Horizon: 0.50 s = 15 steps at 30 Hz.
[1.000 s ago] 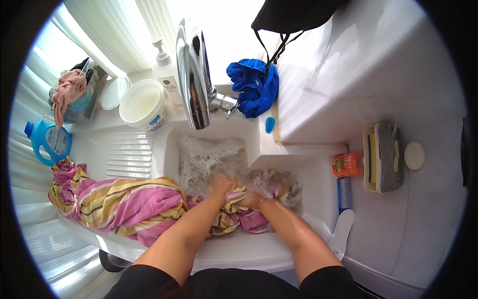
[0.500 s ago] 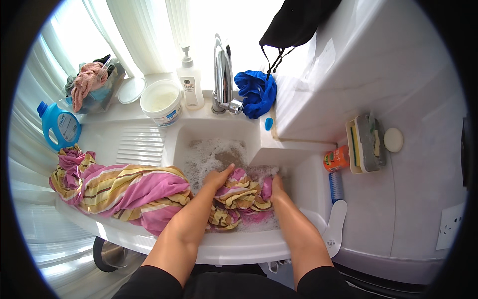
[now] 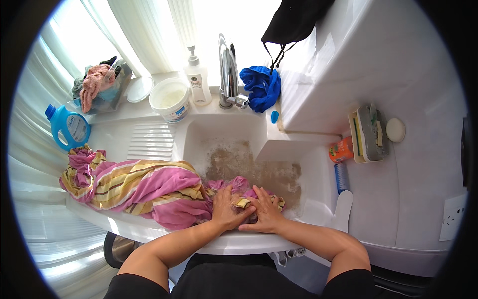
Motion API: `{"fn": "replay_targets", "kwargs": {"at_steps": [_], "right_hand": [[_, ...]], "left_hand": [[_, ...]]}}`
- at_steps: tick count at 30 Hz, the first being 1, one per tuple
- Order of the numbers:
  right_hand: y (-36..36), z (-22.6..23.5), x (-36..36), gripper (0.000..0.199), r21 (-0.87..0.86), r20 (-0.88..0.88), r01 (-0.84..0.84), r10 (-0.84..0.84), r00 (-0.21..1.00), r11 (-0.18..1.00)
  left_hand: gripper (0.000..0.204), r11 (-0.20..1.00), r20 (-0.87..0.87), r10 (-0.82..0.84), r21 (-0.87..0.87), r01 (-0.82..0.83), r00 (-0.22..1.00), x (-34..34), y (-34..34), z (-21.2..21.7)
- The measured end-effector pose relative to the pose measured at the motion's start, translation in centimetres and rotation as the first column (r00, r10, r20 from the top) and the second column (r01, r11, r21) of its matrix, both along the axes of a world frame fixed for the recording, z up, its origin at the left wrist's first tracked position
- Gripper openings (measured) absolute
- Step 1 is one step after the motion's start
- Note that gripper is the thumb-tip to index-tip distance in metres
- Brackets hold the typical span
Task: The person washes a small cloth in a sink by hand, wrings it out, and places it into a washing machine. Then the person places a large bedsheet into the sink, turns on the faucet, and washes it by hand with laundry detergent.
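Observation:
A long striped cloth (image 3: 144,192), pink, yellow and brown, lies twisted along the sink's left ledge. Its wet end (image 3: 239,185) is bunched in the basin near the front rim. My left hand (image 3: 228,208) presses on that bunch, palm down with fingers spread. Beside it my right hand (image 3: 265,213) bears down too, fingers stretched out. A yellow fold pokes up between the two hands, whose thumbs almost meet. Brownish water with thin suds (image 3: 249,164) covers the basin floor behind them. The cloth under my palms is hidden.
Behind the white sink (image 3: 224,124) stand a tap (image 3: 227,74), a pump bottle (image 3: 198,82), a white tub (image 3: 169,102) and a bunched blue cloth (image 3: 261,88). A blue detergent jug (image 3: 69,127) is at the left. An orange container (image 3: 340,150) and blue brush (image 3: 342,178) line the right edge.
Both hands have come closer together and nearer the front rim, pressing the cloth bunch there. More brown water shows behind. The whole view has shifted slightly.

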State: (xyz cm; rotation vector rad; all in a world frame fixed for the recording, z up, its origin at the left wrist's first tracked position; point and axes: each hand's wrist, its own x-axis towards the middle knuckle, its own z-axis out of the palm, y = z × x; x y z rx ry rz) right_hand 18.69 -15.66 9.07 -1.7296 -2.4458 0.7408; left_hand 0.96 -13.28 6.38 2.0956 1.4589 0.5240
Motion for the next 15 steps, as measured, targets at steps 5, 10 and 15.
{"fn": "replay_targets", "kwargs": {"at_steps": [5, 10, 15], "right_hand": [[1.2, -6.3, 1.1, 0.103, 0.122, -0.037, 0.003, 0.002, 0.999, 0.992], [4.2, -11.9, 2.0, 0.078, 0.162, -0.24, 0.107, -0.066, 0.969, 0.981], [7.5, -14.8, 2.7, 0.051, -0.089, -0.624, 0.241, -0.243, 0.742, 0.966]], "left_hand": [[0.05, 0.996, -0.008, 0.086, -0.027, -0.086, 0.996, 2.4, 3.0, -3.0], [0.043, 0.99, -0.047, 0.14, 0.0, -0.14, 0.989, 3.6, 6.3, -6.3], [0.061, 0.926, -0.148, 0.16, -0.32, -0.201, 0.976, 5.1, 10.1, -9.0]]}}
